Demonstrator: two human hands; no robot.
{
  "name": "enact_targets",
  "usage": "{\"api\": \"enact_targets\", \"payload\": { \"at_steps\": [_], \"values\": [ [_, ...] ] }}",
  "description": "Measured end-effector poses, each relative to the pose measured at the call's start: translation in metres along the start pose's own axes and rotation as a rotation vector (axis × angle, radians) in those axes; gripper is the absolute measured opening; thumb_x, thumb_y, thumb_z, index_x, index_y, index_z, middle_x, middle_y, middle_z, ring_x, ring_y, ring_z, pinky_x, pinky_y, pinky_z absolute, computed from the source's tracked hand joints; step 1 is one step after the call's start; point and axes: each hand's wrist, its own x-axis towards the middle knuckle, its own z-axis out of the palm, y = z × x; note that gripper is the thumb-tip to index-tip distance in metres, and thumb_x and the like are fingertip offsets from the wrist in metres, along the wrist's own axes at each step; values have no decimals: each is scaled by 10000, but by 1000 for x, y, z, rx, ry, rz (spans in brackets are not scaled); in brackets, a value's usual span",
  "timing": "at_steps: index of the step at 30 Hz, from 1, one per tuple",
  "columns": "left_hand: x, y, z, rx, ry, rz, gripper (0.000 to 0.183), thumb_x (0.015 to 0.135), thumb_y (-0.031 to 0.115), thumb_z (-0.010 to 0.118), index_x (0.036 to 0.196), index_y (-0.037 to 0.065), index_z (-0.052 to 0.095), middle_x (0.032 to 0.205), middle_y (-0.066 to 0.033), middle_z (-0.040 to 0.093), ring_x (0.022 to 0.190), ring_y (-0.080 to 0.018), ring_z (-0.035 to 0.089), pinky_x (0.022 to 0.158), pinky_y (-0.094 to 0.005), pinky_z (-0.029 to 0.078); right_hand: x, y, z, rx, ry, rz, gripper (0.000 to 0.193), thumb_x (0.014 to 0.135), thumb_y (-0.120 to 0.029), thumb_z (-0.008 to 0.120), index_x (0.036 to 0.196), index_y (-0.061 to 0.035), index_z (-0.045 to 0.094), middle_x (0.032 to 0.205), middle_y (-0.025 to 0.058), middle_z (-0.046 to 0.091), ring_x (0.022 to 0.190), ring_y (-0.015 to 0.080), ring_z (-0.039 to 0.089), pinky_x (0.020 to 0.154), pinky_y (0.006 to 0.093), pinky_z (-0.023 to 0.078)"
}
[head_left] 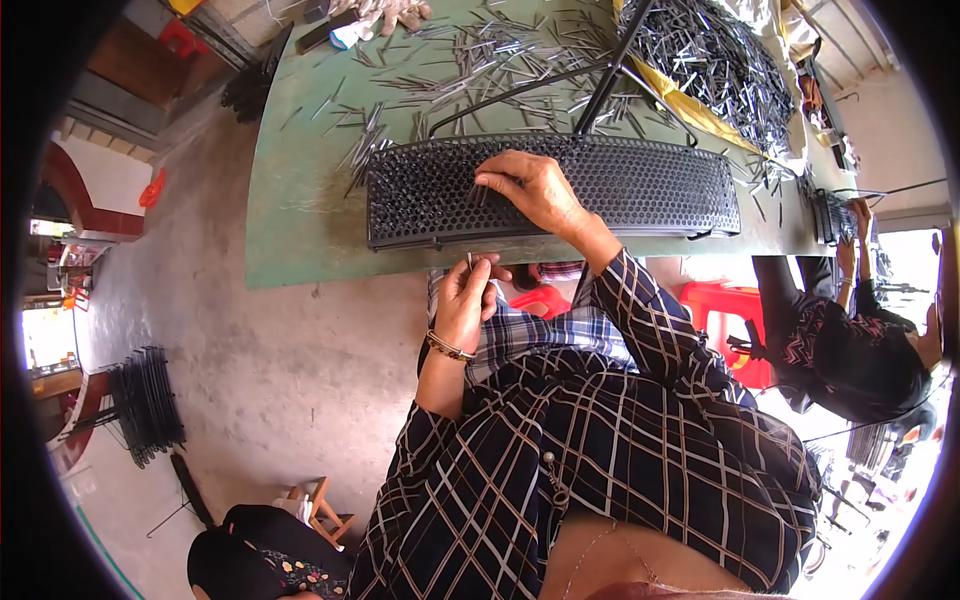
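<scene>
A long black perforated metal panel (640, 185), full of small round holes, lies along the near edge of the green table (300, 225). Above its left half is my right hand (540, 195), thumb and fingers closed, with thin dark strips (480, 192) at the fingertips against the mesh. Just below the table edge, left of that, my left hand (465, 308) is closed in a pinch. A pale sliver shows at its fingertips, too small to name. Black rods (600, 95) of a frame rise behind the panel.
Loose thin metal strips (490, 50) litter the table behind the panel. A large heap of strips (715, 75) lies on yellow-edged sheeting at the back right. Red stools (725, 325) stand below. Another person (860, 350) works at right; another dark-clothed figure (265, 550) is at lower left.
</scene>
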Motion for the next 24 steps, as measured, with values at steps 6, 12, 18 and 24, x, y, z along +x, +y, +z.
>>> {"api": "enact_targets", "payload": {
  "at_steps": [6, 12, 18, 24],
  "values": [
    [1, -2, -1, -8, -8, -6, 189, 934, 189, 496, 1023, 45, 580, 829, -63, 595, 537, -14, 393, 409, -139, 291, -1, 1, 5, 1, 13, -11, 165, 816, -154, 642, 895, -10, 650, 858, 103, 652, 793, 239, 635, 698, 312, 499],
    [2, -1, -2, -31, -19, -6, 196, 934, 184, 493, 1038, 35, 569, 825, -65, 596, 536, -16, 394, 409, -145, 291, 1, 0, 4, -34, 3, -110, 147, 807, -140, 647, 886, -15, 648, 855, 93, 651, 794, 255, 628, 701, 317, 500],
    [1, -1, 2, -24, -2, -58, 218, 930, 155, 471, 1075, 12, 548, 844, -84, 605, 560, -29, 436, 431, -161, 327, -5, 2, 8, -18, 32, -99, 128, 810, -124, 639, 881, -19, 645, 852, 95, 647, 801, 258, 623, 707, 330, 500],
    [-1, -2, 0, -50, -21, -81, 243, 907, 106, 441, 1107, -1, 529, 853, -99, 611, 587, -39, 459, 459, -170, 361, -6, 2, 10, -101, -66, -204, 133, 804, -125, 631, 868, -8, 646, 841, 110, 641, 792, 284, 613, 702, 348, 498]
  ]
}}
